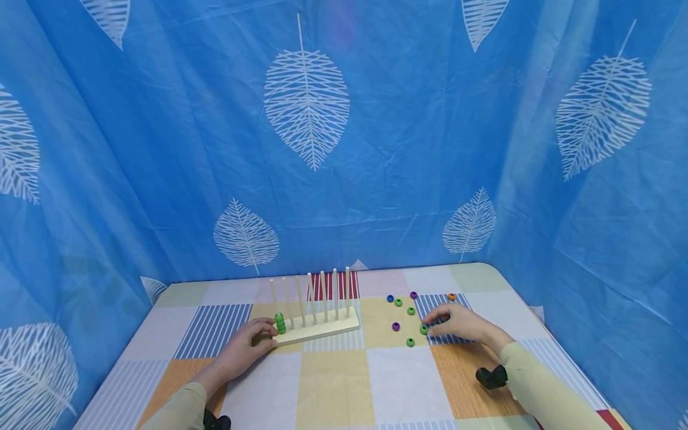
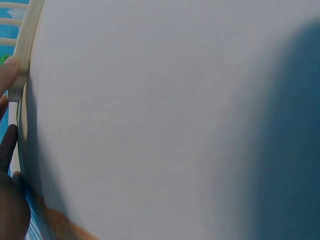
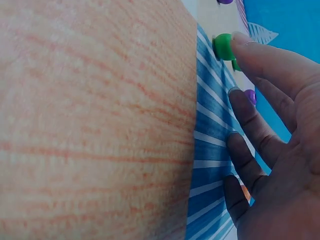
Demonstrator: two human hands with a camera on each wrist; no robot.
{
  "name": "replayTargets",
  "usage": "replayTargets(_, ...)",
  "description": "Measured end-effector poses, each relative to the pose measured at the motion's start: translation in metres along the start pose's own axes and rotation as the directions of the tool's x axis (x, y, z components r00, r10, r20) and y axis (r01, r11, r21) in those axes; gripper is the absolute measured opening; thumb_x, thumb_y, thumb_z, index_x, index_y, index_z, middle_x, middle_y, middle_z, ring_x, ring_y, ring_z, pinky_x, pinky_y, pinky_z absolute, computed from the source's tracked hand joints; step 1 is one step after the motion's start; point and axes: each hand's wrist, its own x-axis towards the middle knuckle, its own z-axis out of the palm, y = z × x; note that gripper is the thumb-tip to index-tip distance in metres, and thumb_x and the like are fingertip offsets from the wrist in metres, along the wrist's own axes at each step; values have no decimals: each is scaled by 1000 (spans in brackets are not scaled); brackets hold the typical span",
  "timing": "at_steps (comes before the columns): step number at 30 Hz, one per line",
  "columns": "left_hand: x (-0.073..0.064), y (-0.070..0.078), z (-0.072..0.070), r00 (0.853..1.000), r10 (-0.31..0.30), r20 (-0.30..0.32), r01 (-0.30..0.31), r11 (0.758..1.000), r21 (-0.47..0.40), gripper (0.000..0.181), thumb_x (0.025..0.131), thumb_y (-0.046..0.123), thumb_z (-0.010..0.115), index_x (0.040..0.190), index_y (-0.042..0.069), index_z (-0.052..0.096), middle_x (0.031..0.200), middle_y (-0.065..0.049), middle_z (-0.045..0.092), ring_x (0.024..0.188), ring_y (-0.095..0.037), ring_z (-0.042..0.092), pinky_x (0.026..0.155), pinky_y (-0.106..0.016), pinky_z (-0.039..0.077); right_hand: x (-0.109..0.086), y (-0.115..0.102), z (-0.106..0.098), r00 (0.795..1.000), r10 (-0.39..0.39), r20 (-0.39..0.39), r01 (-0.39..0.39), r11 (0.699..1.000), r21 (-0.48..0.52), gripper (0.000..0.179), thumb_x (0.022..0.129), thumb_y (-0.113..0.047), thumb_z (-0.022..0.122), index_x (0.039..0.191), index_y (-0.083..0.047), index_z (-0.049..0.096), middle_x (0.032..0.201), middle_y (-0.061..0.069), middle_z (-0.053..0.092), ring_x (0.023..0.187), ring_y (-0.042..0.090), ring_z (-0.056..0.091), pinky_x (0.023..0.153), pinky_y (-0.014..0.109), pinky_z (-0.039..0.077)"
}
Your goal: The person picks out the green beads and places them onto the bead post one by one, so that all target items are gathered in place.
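Note:
A pale wooden peg board with several upright pegs stands on the table, green beads stacked on its leftmost peg. At its left end my left hand grips the board, thumb in front and fingers behind; the left wrist view shows that thumb against the board's edge. To the right, my right hand is at a loose green bead, its fingers spread. In the right wrist view the thumb tip meets the green bead; the index fingertip is hidden behind the thumb.
Loose beads lie around the right hand: blue, purple, another purple, orange and several green, one nearest the front. A patchwork cloth covers the table; a blue leaf-print curtain surrounds its back and sides.

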Motion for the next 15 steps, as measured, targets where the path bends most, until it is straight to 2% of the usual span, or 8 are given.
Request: replayTargets(15,1,-1,0,1000,-1,4,1,1000,-3,11,94,23,77,100,21,69,140,-5,58,139,-36,44,118,-60,29,4,4,5,999,24,-35,-26,999,-36,26,90,-25,80,112,-13,75,112,2,69,99,23,58,85,40,52)
